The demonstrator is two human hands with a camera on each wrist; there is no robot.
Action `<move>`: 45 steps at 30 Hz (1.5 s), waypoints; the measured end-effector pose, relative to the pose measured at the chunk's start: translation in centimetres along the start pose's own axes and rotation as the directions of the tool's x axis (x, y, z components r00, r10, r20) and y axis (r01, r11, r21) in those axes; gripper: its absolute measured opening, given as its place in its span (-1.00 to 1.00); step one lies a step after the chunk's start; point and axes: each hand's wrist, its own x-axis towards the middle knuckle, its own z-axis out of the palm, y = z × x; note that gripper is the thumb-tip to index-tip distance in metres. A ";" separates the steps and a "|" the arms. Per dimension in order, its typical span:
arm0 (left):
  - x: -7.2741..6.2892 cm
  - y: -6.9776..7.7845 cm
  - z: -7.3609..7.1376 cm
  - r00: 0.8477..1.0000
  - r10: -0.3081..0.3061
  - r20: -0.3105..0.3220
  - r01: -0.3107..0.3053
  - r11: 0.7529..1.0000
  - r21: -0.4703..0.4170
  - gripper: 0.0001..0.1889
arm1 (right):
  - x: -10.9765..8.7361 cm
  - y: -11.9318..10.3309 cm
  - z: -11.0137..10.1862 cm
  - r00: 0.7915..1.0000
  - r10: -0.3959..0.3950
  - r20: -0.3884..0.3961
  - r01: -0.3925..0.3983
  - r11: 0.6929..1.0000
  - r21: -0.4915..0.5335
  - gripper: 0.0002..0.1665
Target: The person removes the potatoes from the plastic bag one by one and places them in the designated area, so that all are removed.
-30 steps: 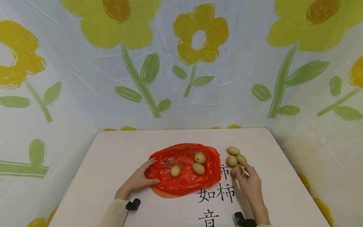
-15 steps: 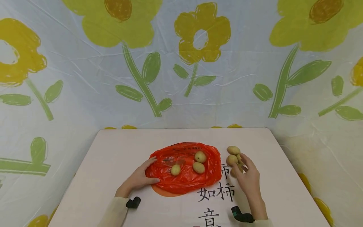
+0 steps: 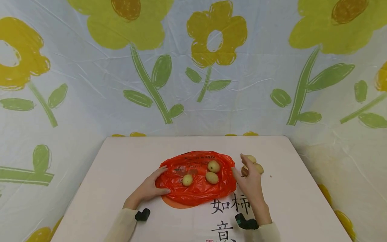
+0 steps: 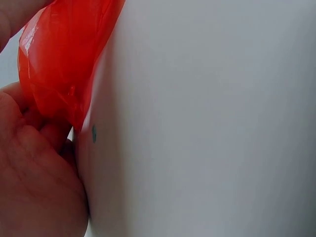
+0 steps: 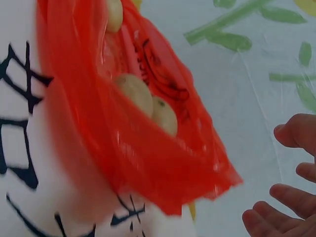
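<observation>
A red plastic bag (image 3: 193, 193) lies spread open on the table, several black printed marks on its inside. Three potatoes rest in it; one potato (image 3: 187, 180) is left of the other two, such as this potato (image 3: 211, 178). My left hand (image 3: 148, 188) grips the bag's left end; in the left wrist view its fingers curl against the red plastic. My right hand (image 3: 251, 185) is by the bag's right edge, thumb close to it. Its fingers (image 5: 291, 197) are spread and hold nothing in the right wrist view. More potatoes (image 3: 258, 168) lie beyond it, partly hidden.
The white table (image 3: 133, 151) bears large black printed characters (image 3: 222, 230) and an orange shape (image 3: 175, 204) partly under the bag. A flower-patterned cloth (image 3: 242, 117) hangs behind the table and at both sides. Each wrist wears a black device (image 3: 246, 222).
My right hand has moved left from the loose potatoes, where its fingers touched them, to the bag's right edge. My left hand stays at the bag's left end.
</observation>
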 end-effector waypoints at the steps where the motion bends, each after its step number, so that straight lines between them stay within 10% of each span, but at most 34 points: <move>1: 0.0 0.0 0.0 1.000 0.003 -0.003 -0.003 1.000 -0.002 0.00 | 0.1 -0.3 0.3 1.000 -0.016 0.010 0.016 1.000 0.016 -0.27; 19: -0.2 0.0 -0.1 1.000 -0.003 -0.001 0.003 1.000 0.005 0.02 | 1.6 -4.2 4.9 0.949 -0.157 0.274 0.156 0.987 0.028 -0.18; 39: 0.0 0.4 -0.3 1.000 -0.018 0.004 0.018 1.000 -0.013 0.01 | 3.8 -5.6 8.8 0.767 -0.129 0.629 0.181 0.983 -0.019 -0.07; 45: 0.1 0.2 -0.2 1.000 -0.022 0.008 0.022 1.000 -0.001 0.01 | 3.4 -5.0 9.7 0.683 -0.066 0.728 0.119 0.993 -0.022 -0.09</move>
